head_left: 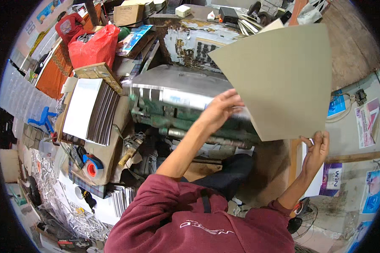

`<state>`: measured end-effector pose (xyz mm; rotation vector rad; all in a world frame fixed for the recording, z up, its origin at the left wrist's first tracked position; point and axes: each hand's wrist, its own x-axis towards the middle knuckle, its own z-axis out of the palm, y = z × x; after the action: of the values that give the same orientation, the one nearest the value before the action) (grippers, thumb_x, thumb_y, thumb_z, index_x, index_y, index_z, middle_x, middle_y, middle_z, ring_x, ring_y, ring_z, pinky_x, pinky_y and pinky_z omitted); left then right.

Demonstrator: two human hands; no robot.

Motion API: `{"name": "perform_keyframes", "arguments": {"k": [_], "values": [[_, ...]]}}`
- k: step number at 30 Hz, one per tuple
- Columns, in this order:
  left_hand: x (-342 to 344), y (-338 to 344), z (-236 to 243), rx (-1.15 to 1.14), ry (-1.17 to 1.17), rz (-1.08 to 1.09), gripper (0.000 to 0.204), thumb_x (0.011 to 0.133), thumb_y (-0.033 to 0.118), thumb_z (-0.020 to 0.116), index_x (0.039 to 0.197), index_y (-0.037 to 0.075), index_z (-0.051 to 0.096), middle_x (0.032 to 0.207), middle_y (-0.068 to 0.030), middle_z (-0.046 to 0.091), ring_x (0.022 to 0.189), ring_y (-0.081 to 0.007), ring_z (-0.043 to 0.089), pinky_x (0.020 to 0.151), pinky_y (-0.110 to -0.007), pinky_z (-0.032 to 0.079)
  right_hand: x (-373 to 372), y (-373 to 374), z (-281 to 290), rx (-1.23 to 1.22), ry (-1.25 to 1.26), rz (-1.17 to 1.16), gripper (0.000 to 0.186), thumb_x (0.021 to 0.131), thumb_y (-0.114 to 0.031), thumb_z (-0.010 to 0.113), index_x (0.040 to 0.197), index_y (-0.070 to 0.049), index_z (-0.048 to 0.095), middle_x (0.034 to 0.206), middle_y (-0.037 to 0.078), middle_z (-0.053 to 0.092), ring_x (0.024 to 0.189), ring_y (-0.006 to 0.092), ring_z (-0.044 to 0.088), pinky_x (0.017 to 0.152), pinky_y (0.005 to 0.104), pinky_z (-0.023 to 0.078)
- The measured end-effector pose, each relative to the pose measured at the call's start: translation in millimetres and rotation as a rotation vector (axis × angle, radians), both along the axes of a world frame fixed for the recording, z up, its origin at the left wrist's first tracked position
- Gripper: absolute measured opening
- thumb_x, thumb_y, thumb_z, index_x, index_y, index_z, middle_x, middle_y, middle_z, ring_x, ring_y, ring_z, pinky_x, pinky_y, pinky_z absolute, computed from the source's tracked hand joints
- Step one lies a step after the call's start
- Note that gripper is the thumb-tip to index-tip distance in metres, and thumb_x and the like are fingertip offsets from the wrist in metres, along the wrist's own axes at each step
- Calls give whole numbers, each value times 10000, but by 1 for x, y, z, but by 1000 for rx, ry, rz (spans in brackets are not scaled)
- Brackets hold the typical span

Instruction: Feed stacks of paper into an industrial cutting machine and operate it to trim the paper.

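Observation:
A large grey-beige sheet of cardboard (289, 84) is raised upright and slightly bowed in front of me on the right. My right hand (316, 149) pinches its lower right corner between thumb and fingers. At the sheet's left edge is my left hand (223, 107), its fingers stretched out and apart. The fingertips reach that edge; whether they pass behind it is hidden. Beneath the left hand lies a green machine (177, 114) with a long flat metal bed (173, 80). A blurred white printed strip runs along the front of the bed.
On my left, a bench holds a stack of white-topped sheets (82, 107) and a tape roll in a blue dispenser (91, 168). A red plastic bag (95, 46) stands beyond. Paper shreds (48, 189) cover the floor at left. Another person (69, 26) sits far left.

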<state>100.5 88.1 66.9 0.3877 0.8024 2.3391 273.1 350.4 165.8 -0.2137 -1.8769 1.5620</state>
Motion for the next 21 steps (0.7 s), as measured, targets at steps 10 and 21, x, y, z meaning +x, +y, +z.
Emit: {"name": "perform_keyframes", "arguments": {"k": [10,21], "values": [[-8,-195,-3,-447,156,1228,300,945,255,595,1159,47,560,1118,-102,599,1005,-195,600,758,-359,562,-29,-26,-75,422,-141,265,313,904,43,509,1179,-32,638,1212,123,629,1110,241,615,957,356,492],[64,-314,-36,-273,152,1317,284,952,119,570,1231,74,540,1151,-59,615,1016,-171,582,900,-374,454,-137,-42,-156,800,-570,705,351,931,-85,533,1272,-136,597,1375,81,526,1319,250,445,1134,417,253]]}}
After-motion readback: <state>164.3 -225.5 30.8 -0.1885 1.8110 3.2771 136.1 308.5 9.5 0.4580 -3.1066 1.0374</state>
